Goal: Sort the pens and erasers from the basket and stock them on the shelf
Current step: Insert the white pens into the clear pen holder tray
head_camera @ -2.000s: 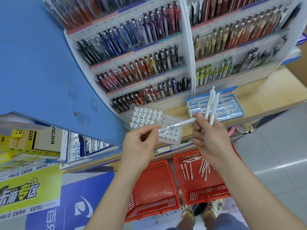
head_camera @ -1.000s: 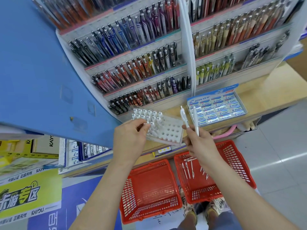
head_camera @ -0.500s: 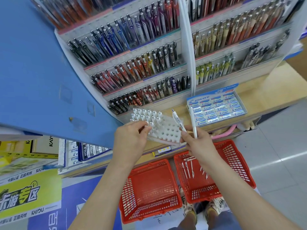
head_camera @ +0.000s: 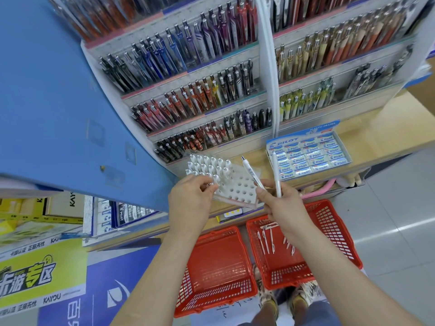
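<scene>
The step in hand looks like slotting white plastic pens into the white perforated pen stand (head_camera: pixel 235 184), whose far rows are already filled. The left hand (head_camera: pixel 190 203) pinches a pen top at the stand's near-left corner, fingers curled together. The right hand (head_camera: pixel 282 203), wrist raised, grips two slim white pens (head_camera: pixel 251 175), fanned apart above its fingertips. Next, one probably needs lowering tip-first into an empty hole just left of the right fingers. More pens lie below in the right red plastic basket (head_camera: pixel 329 222).

pen holder (head_camera: pixel 231 182) right half open, left half pen-filled
</scene>
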